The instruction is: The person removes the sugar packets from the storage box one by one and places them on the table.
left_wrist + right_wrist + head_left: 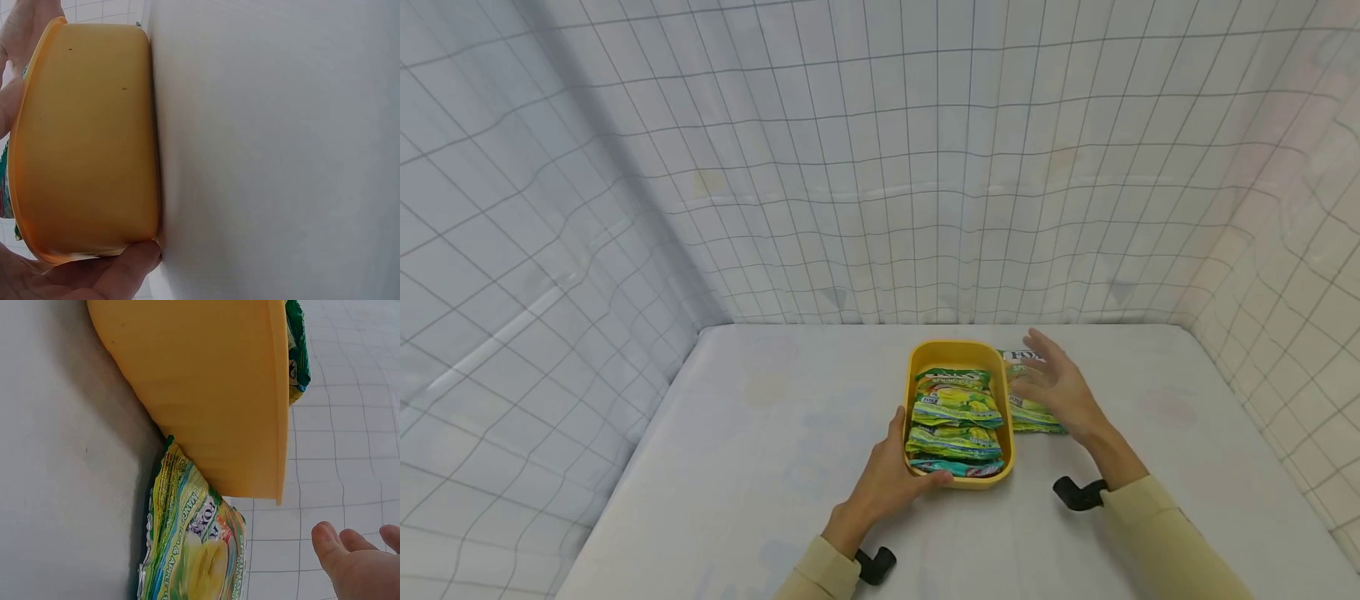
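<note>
A yellow plastic tub (953, 353) stands on the table with several green-and-yellow candy packets (957, 408) lying in it. At its front end lies a teal packet (955, 469). My left hand (880, 477) grips the tub at its near left corner, thumb along the front rim and fingers on the left side. Close against the tub's right side is another candy packet (1034, 418), with printed fruit in the right wrist view. Over that packet hovers my right hand (1060, 387), fingers spread and holding nothing.
White cloth covers the table (775, 433). White grid-patterned sheets (880, 167) hang at the back and both sides. A black band piece (1078, 493) sits at my right wrist, and a similar one (876, 567) at my left.
</note>
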